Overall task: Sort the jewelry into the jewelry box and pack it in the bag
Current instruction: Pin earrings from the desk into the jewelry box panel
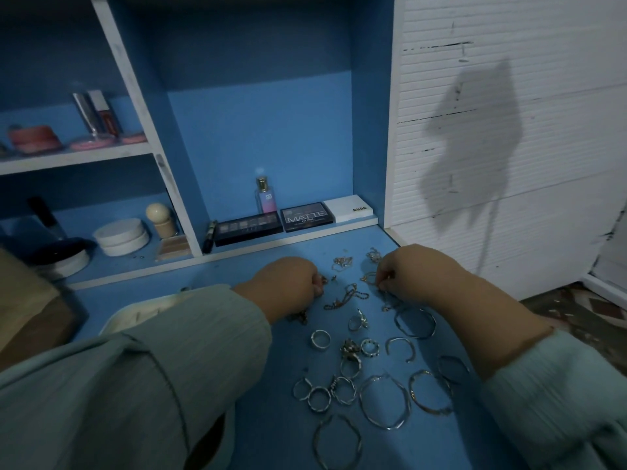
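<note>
Both hands curled down: left hand (288,283) and right hand (407,271) each pinching small chains (346,296) on the blue tabletop (271,418); light, tangly stuff, best lifted by one end; stiff bangles (385,401) nearer.

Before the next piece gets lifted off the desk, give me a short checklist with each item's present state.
1. Left hand free to pick: cannot tell; fingers curled at small pieces, grip hidden.
2. Right hand free to pick: cannot tell; fingertips curled at a small piece.
3. Bangles lying apart, easy to lift: ok.
4. Chains untangled: not ok; they lie bunched together.
5. Jewelry box open and within reach: cannot tell; only a pale rim shows beside the left sleeve.
</note>
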{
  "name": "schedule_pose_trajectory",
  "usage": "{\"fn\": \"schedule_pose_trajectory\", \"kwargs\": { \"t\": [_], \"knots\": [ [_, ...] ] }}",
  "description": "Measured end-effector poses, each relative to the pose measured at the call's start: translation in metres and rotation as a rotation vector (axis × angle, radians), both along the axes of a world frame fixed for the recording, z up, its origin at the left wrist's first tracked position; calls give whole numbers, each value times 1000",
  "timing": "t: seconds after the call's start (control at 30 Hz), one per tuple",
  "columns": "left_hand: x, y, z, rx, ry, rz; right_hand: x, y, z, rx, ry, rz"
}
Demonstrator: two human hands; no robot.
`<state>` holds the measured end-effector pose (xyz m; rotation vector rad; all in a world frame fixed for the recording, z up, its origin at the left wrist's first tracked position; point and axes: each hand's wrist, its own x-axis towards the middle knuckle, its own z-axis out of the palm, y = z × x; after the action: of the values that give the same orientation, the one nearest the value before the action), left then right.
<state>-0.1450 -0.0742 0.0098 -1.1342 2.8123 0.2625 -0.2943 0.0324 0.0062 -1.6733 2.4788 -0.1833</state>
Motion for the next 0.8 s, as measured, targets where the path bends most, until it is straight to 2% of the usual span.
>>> {"fn": "schedule_pose_trajectory", "kwargs": {
  "t": [0.17, 0.33, 0.47, 0.67, 0.8],
  "knots": [
    [-1, 3, 3, 47, -12, 21, -2, 3, -9, -58, -15, -24],
    [0, 1, 12, 93, 196, 27, -4, 3, -18, -187, -32, -61],
    [1, -7, 13, 155, 281, 73, -7, -2, -13, -238, -53, -82],
    [-2, -21, 14, 289, 339, 146, -19, -30, 4, -127, -68, 27],
    [-5, -34, 13, 301, 326, 157, -23, -58, -1, -62, -56, 54]
  ]
}}
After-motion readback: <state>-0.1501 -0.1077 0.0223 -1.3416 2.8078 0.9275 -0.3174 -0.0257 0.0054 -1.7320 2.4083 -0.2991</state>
